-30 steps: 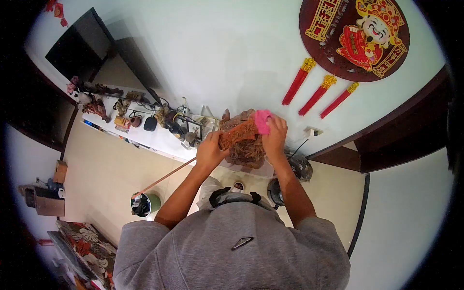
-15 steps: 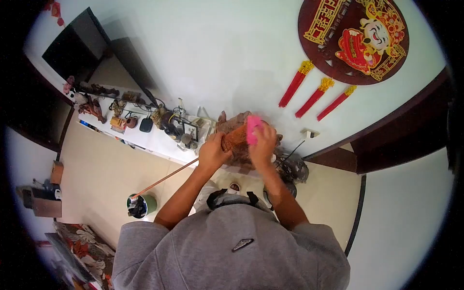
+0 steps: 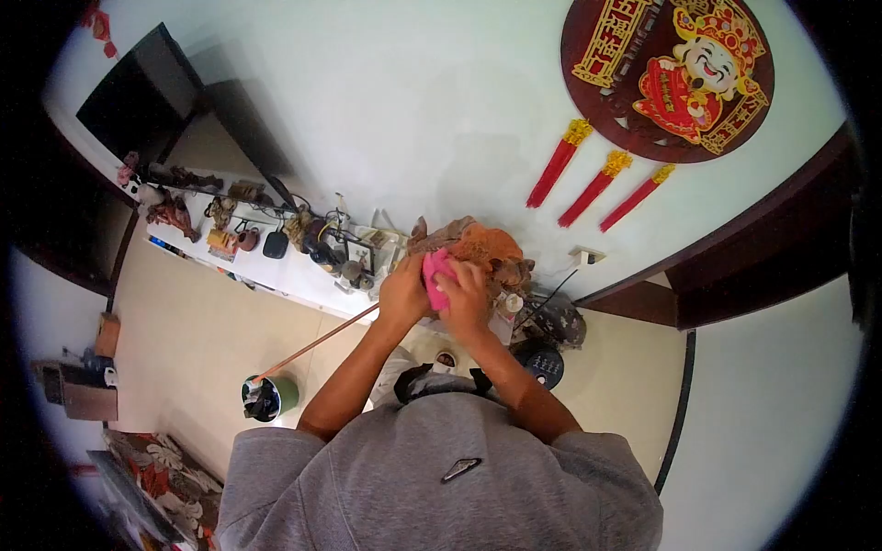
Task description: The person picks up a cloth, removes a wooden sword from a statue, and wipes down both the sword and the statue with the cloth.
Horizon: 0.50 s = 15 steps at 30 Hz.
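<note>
My right hand [image 3: 467, 301] is closed on a pink cloth [image 3: 435, 278], bunched and pressed against the near end of an orange-brown carved wooden piece [image 3: 489, 243]. Just left of the cloth, my left hand [image 3: 402, 292] is wrapped round that same end of the piece; its fingertips are mostly hidden. The piece's broad, rough end points away to the right. Under and behind it lies a larger brown root-like wood carving [image 3: 424, 241], partly covered by my hands. A thin wooden stick [image 3: 317, 342] runs from near my left wrist down to a green bin [image 3: 288, 395].
A white cabinet [image 3: 198, 253] along the wall carries ornaments, a small teapot [image 3: 247, 240] and cables. A television [image 3: 175, 110] stands above it. To the right are a wall socket [image 3: 588, 255], a round black object [image 3: 540, 365] and a dark patterned bag [image 3: 559, 321].
My right hand has moved left and slightly down with the pink cloth, from the far part of the carved piece to beside my left hand. The piece's broad end now shows uncovered.
</note>
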Tool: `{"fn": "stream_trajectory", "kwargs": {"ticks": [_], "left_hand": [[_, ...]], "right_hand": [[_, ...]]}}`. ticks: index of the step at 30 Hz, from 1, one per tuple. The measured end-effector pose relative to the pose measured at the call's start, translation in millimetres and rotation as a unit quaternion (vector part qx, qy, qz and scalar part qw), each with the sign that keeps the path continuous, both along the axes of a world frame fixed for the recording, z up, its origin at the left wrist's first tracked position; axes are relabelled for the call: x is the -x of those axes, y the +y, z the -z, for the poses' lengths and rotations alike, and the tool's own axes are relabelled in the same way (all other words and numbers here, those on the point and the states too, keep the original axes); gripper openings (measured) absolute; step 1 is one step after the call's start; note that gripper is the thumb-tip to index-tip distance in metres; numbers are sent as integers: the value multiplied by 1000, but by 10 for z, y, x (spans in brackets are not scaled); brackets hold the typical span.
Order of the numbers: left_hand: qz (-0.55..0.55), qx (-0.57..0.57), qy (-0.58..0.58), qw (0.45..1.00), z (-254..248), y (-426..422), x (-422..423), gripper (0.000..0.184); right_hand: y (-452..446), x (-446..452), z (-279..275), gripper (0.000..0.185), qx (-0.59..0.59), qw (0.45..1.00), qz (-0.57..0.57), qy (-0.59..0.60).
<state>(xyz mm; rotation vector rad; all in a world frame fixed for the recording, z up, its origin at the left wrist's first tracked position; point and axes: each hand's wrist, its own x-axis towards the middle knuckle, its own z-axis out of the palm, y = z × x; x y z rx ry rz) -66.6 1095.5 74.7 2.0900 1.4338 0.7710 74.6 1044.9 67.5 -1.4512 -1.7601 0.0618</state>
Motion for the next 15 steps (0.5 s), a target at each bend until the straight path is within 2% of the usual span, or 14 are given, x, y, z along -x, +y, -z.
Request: {"fn": "stream_trajectory", "kwargs": {"ticks": [2,5,8,9,12,15], "left_hand": [[8,-35,-11,999,22,-1,39,56],[-24,-21,-8,999,19,-56,89,54],[-37,58,-20,997,-89,-64,107,51],[-35,91,-28,995,-113,-64,125,49],[-10,74,-73,995,120,2,197,45],[27,124,-79,989,-20,7,178,41]], "right_hand": [[10,-83,-34,39,-1,997,-70,23],[166,-517,115,41,-44,997,45,-38],[185,-799,13,43,-25,984,172,32],[177,-795,-8,43,-42,983,169,51],[87,-662,-51,43,-79,980,157,99],[37,-414,-76,42,-103,979,140,106]]}}
